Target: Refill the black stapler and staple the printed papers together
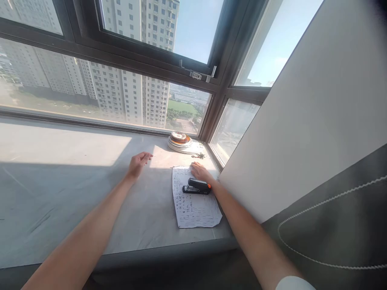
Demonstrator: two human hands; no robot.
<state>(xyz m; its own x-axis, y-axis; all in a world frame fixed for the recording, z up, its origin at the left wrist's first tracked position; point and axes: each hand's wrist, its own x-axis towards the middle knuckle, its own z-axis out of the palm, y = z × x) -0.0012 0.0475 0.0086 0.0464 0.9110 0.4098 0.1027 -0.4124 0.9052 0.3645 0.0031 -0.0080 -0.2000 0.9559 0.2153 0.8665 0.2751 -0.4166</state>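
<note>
My left hand (139, 164) hovers at or just above the windowsill, left of the papers, its fingers curled loosely together with nothing visible in them. Toward the top edge of the handwritten sheets of paper (196, 211) lies my right hand (200, 171), fingers stretched out and touching the paper. A black stapler (196, 187) with an orange spot at its end rests on the sheets, right beside my right wrist. The paper's corners look slightly bent, and its writing is too small to read.
Beyond my right hand, a stack of round plate-like coils (180, 143) stands in the window corner, with small dark bits (198, 155) beside it. A white wall panel (296, 112) slants up on the right. A beaded cord (279, 227) hangs there. The sill's front edge (169, 246) is near me.
</note>
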